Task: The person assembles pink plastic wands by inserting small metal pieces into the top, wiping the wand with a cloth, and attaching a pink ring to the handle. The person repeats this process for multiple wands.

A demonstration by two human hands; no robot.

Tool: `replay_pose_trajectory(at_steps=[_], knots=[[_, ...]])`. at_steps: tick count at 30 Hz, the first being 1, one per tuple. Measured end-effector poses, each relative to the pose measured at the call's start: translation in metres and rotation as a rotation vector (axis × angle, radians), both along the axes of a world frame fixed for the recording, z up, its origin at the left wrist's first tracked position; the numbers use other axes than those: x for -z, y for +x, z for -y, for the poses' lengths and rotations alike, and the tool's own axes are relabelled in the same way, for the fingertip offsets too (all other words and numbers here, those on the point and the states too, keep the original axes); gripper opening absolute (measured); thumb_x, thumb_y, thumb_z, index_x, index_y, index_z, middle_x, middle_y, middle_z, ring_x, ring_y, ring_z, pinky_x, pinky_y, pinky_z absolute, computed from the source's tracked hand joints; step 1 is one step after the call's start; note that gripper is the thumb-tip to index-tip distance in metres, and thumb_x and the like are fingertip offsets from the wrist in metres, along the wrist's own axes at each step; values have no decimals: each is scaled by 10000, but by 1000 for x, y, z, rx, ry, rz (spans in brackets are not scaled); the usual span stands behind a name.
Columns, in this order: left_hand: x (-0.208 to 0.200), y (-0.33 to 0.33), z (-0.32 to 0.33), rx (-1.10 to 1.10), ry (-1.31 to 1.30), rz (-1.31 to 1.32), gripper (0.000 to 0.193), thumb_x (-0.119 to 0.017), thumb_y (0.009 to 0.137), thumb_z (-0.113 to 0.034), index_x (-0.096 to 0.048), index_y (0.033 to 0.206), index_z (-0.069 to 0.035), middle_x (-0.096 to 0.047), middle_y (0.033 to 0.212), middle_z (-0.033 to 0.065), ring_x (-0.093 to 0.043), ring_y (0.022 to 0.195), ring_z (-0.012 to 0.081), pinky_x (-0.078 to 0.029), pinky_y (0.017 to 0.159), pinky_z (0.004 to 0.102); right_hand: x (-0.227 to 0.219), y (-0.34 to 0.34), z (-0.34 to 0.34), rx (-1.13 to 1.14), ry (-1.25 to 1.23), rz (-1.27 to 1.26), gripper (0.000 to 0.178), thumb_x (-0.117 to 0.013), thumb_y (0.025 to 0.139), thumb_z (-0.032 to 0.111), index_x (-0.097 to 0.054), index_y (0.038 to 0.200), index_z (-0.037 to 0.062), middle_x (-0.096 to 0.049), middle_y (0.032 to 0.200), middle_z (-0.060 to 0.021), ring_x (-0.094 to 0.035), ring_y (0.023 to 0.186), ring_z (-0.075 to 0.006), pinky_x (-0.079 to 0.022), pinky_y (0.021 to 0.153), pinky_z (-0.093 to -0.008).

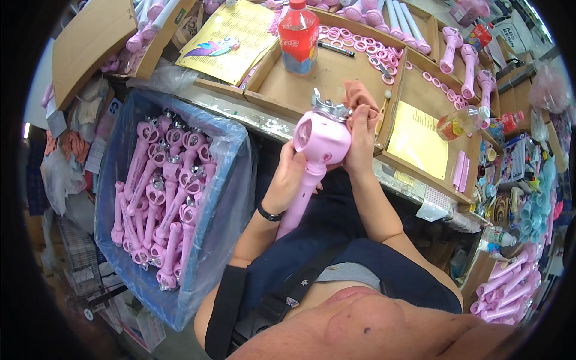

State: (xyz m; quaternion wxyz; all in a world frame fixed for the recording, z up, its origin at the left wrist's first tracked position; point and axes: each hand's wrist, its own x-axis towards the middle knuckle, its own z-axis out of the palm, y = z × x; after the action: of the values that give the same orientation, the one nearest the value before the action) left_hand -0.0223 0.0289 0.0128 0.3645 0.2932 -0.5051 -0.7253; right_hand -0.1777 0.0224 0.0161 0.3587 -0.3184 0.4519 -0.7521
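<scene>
A pink toy wand (324, 141) with a big round head and a silver crown (327, 107) on top is tilted in front of me, its handle slanting down toward my lap. My left hand (287, 180) is closed round it where head and handle meet. My right hand (360, 141) grips a brownish-pink cloth (361, 96) at the right side of the wand's head, close to the crown. Part of the fingers of both hands is hidden behind the wand.
Left of me stands a blue, plastic-lined bin (237, 150) with many crowned pink wands. Cardboard trays (273, 78) on the bench hold pink rings (360, 42), a red-labelled bottle (298, 39) and yellow sheets (417, 141). A second bottle (462, 123) lies tilted at right. More pink wands (510, 285) are piled lower right.
</scene>
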Motion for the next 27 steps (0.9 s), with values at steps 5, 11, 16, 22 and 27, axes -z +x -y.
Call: replay_pose_trajectory(at_steps=[5,11,16,22,27], knots=[[1,-4,7,56,-67,-32,702,-696,837,-299,-268,1305,2,-529,1079,130,-599,818,142,-537,619,265,3,15,-6,104,-197,95,247,-369,1016,268,-374,1145,57,-351,1378,-106,-404,1171,-143,-326,977,-289],[1,-5,14,9,-11,58,726,-727,808,-253,-273,1313,4,-528,1077,115,-585,845,132,-527,645,272,-4,10,-7,-156,-75,386,435,-356,1003,392,-408,1253,39,-502,1245,-111,-511,1110,-176,-409,954,-320],[3,3,13,240,87,-217,837,-689,823,-386,-184,1405,-59,-554,993,112,-606,615,170,-502,515,281,-16,-2,-7,-312,-22,540,469,-436,977,372,-460,1238,-18,-555,1199,-121,-549,1080,-195,-432,938,-312],[-4,1,3,80,-39,-142,859,-711,809,-382,-207,1380,13,-556,1121,169,-610,936,225,-487,796,292,-27,0,-20,-150,-6,373,399,-393,1000,330,-459,1205,-6,-575,1122,-108,-566,1018,-169,-438,911,-302],[-21,-3,-13,-199,-562,265,914,-807,722,-230,-209,1350,59,-513,1228,209,-540,1129,256,-436,932,358,-37,1,-20,-162,-127,122,344,-383,1010,272,-408,1251,29,-547,1157,-104,-541,1044,-151,-426,936,-295]])
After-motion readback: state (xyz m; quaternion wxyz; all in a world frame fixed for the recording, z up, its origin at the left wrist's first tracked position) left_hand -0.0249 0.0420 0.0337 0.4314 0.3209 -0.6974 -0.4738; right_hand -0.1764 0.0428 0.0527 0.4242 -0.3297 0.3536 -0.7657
